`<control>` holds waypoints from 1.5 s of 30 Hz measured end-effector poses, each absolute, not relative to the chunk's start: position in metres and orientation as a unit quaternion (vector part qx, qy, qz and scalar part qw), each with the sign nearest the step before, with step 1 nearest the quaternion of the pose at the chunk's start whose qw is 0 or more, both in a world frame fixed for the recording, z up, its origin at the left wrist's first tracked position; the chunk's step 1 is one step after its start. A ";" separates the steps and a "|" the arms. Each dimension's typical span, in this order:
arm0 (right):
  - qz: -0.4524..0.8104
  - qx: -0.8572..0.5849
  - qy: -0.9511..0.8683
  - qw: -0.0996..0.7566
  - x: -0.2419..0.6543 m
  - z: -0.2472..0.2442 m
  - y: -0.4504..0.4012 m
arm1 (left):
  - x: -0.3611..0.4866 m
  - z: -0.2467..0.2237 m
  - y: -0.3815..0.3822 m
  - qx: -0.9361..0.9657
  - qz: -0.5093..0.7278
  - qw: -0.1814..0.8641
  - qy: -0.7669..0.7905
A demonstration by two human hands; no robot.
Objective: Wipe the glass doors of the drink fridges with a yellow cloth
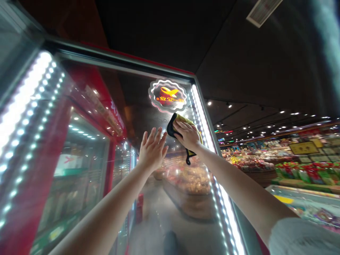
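Note:
A yellow cleaning cloth (183,118) with a black border lies against a large glass door (124,102). My right hand (189,135) presses on the cloth, its fingers over it, near the lit strip on the right. A black corner of the cloth hangs down below that hand. To the left is my left hand (152,150), fingers spread and nothing in it. It is raised at the glass; whether the palm touches the pane I cannot tell. Just above both hands, a wavy-edged glowing sign (168,95) with an orange emblem shows on the pane.
Bright LED strips (203,118) run down both sides of the door inside a metal frame (127,62). A red-framed cabinet (108,166) shows at left, in or through the glass. At right are shop displays (245,161), packaged goods (308,171) and a glass-topped case (313,203).

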State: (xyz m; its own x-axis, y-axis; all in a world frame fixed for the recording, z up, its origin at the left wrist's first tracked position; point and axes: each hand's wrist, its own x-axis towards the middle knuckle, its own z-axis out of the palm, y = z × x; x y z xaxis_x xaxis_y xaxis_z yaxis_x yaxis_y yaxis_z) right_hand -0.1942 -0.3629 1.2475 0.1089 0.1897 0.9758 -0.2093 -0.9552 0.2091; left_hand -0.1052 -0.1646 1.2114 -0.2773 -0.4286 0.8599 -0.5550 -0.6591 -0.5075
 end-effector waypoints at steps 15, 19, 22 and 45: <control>0.681 0.720 0.022 0.129 -0.178 1.217 -0.388 | -0.090 1.209 -0.148 0.609 0.675 -0.009 -0.417; 0.714 0.690 -0.119 0.022 -0.168 1.248 -0.386 | -0.088 1.205 -0.130 0.611 0.686 -0.004 -0.395; 0.701 0.703 -0.118 0.011 -0.156 1.262 -0.352 | -0.087 1.201 -0.120 0.625 0.684 -0.006 -0.377; 0.701 0.709 0.008 0.071 -0.160 1.243 -0.329 | -0.079 1.179 -0.060 0.641 0.675 0.007 -0.366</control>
State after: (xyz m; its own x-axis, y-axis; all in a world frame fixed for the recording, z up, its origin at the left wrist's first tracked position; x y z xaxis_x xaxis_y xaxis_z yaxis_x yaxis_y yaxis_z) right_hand -0.1597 -0.3287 1.2434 0.0158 0.1108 0.9937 -0.0887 -0.9898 0.1118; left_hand -0.0790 -0.0596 1.1789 -0.1779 -0.4591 0.8704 -0.4782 -0.7327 -0.4842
